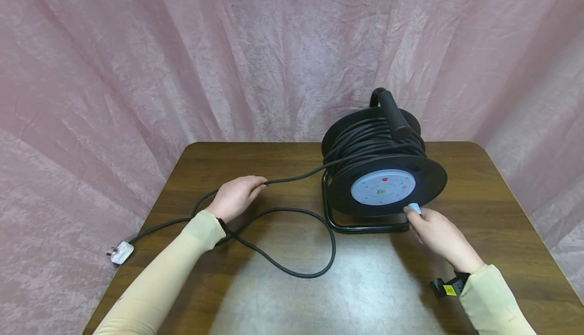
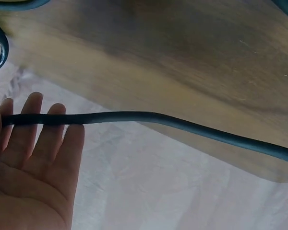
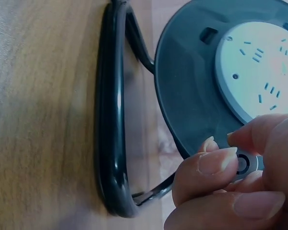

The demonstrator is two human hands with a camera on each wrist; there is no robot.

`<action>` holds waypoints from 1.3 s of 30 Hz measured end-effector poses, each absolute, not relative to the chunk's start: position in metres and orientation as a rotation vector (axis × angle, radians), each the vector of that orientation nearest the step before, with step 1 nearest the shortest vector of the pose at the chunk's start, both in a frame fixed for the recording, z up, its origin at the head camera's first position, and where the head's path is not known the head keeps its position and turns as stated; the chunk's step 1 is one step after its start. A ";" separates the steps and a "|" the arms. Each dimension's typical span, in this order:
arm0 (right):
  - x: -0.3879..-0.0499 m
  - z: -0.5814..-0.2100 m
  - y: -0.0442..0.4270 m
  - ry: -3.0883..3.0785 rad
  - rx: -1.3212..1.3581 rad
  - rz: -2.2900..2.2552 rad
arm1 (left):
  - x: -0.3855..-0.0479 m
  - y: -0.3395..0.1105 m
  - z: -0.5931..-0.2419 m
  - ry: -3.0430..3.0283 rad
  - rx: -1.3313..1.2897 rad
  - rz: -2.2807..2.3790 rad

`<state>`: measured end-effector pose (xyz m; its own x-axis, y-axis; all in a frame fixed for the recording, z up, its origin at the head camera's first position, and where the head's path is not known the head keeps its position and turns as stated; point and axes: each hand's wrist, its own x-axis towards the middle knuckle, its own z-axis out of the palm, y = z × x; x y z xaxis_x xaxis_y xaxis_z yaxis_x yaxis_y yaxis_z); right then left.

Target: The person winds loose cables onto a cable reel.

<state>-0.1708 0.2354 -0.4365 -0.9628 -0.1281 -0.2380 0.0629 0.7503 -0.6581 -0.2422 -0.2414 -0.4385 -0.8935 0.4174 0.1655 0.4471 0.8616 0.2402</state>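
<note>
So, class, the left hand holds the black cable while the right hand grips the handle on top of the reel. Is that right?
Not quite: the head view shows the right hand gripping the pale knob on the reel's front, not the handle on top. The left hand does hold the black cable.

The table (image 1: 474,203) fills the lower middle of the head view, the curtain (image 1: 274,46) behind it. Right of centre, the reel (image 1: 426,180) stands in its stand (image 1: 365,229), with the carry handle (image 1: 392,114) at the top and the socket panel (image 1: 383,188) on the near face. The knob (image 1: 414,208) sits at that face's lower right, between the fingers of the right hand (image 1: 438,233). The cable (image 1: 296,178) stretches left from the reel to the left hand (image 1: 234,198), left of centre. One loop lies on the table at lower centre. The plug (image 1: 122,253) lies lower left, by the table's left edge.
</note>
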 end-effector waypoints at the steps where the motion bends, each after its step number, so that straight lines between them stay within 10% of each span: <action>1: -0.171 -0.437 0.234 2.680 -0.051 -1.016 | -0.242 -0.242 -0.439 -2.923 -0.680 -0.413; 39: -0.174 -0.461 0.195 2.655 -0.088 -0.938 | -0.251 -0.240 -0.444 -2.939 -0.690 -0.370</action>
